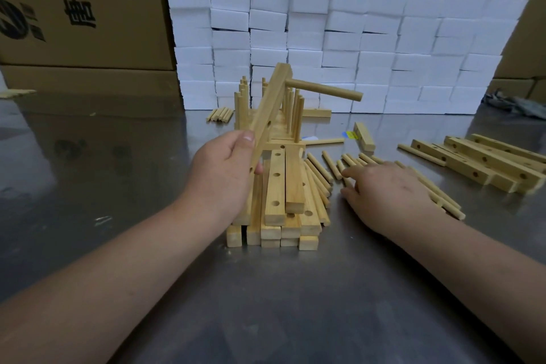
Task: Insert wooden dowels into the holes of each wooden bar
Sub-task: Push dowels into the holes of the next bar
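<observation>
My left hand (224,168) grips a wooden bar (270,106) near its lower end and holds it tilted upward. One dowel (323,89) sticks out sideways to the right from a hole near the bar's top. My right hand (387,189) lies palm down on loose dowels (328,164) spread on the table, fingers reaching left over them. Between my hands lies a stack of drilled bars (279,186). Behind it stand bars with upright dowels (295,112) fitted in them.
More drilled bars (484,161) lie at the right. A short block (365,136) and a small bundle of dowels (220,114) sit farther back. A wall of white foam blocks (339,35) and cardboard boxes (79,9) closes the back of the steel table (280,304).
</observation>
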A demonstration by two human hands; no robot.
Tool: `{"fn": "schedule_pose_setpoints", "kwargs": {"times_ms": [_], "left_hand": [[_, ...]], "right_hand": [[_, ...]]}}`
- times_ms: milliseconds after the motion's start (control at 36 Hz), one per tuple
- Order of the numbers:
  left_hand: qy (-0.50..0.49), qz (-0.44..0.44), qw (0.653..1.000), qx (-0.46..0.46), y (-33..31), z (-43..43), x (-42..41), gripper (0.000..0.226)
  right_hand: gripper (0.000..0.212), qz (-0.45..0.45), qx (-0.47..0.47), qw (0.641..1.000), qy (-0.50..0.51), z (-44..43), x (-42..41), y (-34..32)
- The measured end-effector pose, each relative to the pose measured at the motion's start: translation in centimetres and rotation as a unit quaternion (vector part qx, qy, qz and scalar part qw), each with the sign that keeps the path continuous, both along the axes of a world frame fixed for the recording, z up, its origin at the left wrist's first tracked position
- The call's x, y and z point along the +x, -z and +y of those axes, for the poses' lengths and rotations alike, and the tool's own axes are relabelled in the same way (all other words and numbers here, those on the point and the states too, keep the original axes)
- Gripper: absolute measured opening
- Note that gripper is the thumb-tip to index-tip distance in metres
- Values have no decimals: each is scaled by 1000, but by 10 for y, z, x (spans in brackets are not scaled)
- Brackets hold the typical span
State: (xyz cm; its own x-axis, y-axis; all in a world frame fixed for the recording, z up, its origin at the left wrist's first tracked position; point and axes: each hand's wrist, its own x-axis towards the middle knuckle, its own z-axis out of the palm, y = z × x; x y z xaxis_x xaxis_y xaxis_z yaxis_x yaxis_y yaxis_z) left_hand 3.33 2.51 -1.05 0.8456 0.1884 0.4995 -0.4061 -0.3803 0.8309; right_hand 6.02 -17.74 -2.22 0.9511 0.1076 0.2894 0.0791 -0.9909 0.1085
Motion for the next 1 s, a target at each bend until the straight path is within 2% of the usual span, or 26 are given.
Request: {"fn": "schedule_pose_setpoints", "kwargs": {"times_ms": [139, 278, 417, 528, 611, 667, 722, 833, 1000], "left_hand": [[0, -3, 1000, 7, 1, 0, 1, 43], [1, -17, 1000, 14, 0, 1, -1, 43], [2, -20, 1000, 12, -1, 0, -1, 41], [1, -13, 1000, 3, -2, 1, -2, 39], [1, -6, 1000, -3, -4, 2, -2, 39], [1, -3, 1000, -9, -4, 2, -2, 40], [0, 2, 1000, -11, -4, 2, -2, 42], [20, 19, 999, -32, -5, 1, -2, 40], [60, 9, 998, -30, -4, -1, -3, 35]], "right_hand": [[18, 7, -20, 999, 32, 1, 0, -1], [27, 21, -18, 998, 61, 3, -1, -3], [11, 10, -16, 995, 94, 1, -5, -14], [24, -40, 4, 992, 122, -9, -10, -30], [28, -128, 99, 985, 63, -13, -18, -34], [32, -179, 188, 966, -5, -9, -27, -36], [35, -197, 231, 950, -70, 1, -36, -37], [37, -176, 239, 943, -151, 20, -48, -32], [44, -170, 225, 944, -171, 24, -51, -26]]}}
